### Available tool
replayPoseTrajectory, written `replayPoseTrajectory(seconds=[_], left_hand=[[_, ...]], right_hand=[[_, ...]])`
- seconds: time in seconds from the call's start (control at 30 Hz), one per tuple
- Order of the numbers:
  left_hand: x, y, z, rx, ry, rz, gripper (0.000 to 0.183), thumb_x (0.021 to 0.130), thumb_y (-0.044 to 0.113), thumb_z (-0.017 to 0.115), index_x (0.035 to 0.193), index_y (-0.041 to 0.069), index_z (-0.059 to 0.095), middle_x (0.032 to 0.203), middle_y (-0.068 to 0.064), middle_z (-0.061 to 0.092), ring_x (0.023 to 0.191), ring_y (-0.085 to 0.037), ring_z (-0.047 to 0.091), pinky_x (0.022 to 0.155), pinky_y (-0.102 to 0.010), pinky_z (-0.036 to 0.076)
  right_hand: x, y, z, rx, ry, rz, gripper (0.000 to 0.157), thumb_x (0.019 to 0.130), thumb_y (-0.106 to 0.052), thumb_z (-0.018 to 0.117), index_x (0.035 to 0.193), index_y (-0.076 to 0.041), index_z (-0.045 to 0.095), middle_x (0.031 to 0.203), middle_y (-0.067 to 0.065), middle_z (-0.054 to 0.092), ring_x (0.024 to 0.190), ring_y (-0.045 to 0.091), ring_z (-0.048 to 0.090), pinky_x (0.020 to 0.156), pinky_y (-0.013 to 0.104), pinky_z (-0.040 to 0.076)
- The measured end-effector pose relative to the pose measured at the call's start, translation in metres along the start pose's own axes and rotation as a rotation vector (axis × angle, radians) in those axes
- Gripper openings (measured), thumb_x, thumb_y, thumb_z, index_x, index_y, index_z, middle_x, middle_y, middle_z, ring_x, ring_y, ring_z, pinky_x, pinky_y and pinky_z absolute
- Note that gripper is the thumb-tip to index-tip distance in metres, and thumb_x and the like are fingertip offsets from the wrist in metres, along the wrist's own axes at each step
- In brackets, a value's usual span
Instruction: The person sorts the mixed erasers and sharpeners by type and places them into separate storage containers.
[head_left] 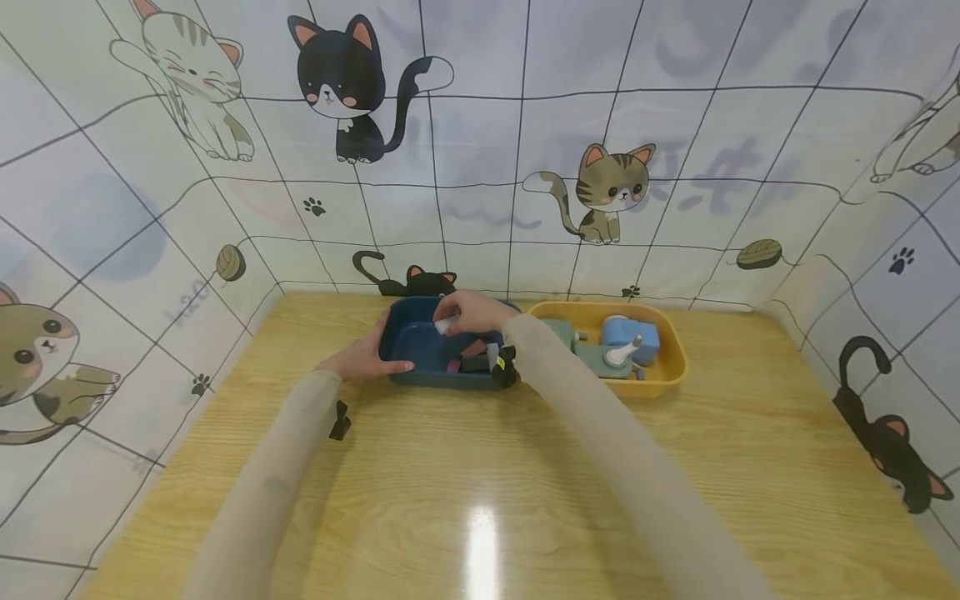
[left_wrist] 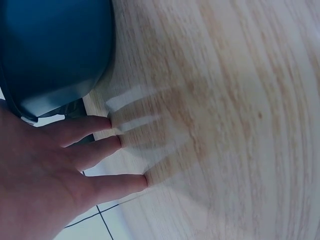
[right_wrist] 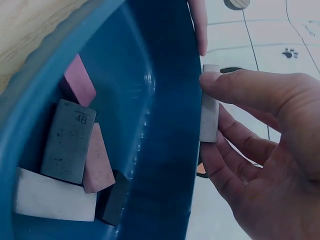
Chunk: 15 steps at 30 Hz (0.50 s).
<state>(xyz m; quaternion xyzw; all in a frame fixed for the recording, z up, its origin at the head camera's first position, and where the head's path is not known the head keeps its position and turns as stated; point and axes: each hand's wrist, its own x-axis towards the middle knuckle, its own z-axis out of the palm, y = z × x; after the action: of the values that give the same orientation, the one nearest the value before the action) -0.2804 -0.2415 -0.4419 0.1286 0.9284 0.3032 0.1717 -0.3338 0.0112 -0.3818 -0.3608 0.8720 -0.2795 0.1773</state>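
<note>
In the head view a blue plastic tub (head_left: pixel 420 377) stands near the back of the table. My right hand (head_left: pixel 477 313) pinches a small white eraser (right_wrist: pixel 210 117) between thumb and fingers, over the tub's back part. Straight fingers of my left hand (head_left: pixel 366 357) lie along the tub's left side, the thumb by its front wall. Inside, the right wrist view shows a dark grey eraser (right_wrist: pixel 69 142) marked 4B, a pink eraser (right_wrist: pixel 80 84), a paler pink eraser (right_wrist: pixel 98 161), a larger white eraser (right_wrist: pixel 55 196) and a black block (right_wrist: pixel 115 201), grouped at one end.
A yellow tub (head_left: pixel 678 367) sits right of the blue one. It holds a blue boxy object (head_left: pixel 628 332) and green boxy objects, one green object (head_left: pixel 600 360) with a white crank-like handle. A cat-print sheet (head_left: pixel 480 192) rises behind the wooden table (head_left: pixel 420 483).
</note>
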Motion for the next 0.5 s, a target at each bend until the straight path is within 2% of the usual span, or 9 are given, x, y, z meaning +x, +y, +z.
replayPoseTrajectory(seconds=[0.2,0.5], left_hand=[[0.001,-0.003,0.002,0.003,0.012,0.008,0.12,0.082,0.06,0.067,0.153,0.014,-0.017,0.154,-0.032,0.012,0.135,-0.048,0.028,0.108,-0.057,0.026],[0.002,-0.005,0.001,0.035,0.021,-0.013,0.121,0.08,0.065,0.066,0.153,0.017,-0.017,0.153,-0.032,0.016,0.134,-0.048,0.032,0.107,-0.056,0.027]], right_hand=[[0.004,0.007,0.001,0.045,0.011,0.015,0.033,0.088,-0.004,0.067,0.121,0.0,0.064,0.115,0.01,0.064,0.105,0.024,0.057,0.089,0.034,0.046],[0.006,0.015,0.003,0.073,-0.003,0.058,0.033,0.089,-0.006,0.067,0.122,0.0,0.064,0.119,0.014,0.064,0.108,0.023,0.058,0.093,0.034,0.045]])
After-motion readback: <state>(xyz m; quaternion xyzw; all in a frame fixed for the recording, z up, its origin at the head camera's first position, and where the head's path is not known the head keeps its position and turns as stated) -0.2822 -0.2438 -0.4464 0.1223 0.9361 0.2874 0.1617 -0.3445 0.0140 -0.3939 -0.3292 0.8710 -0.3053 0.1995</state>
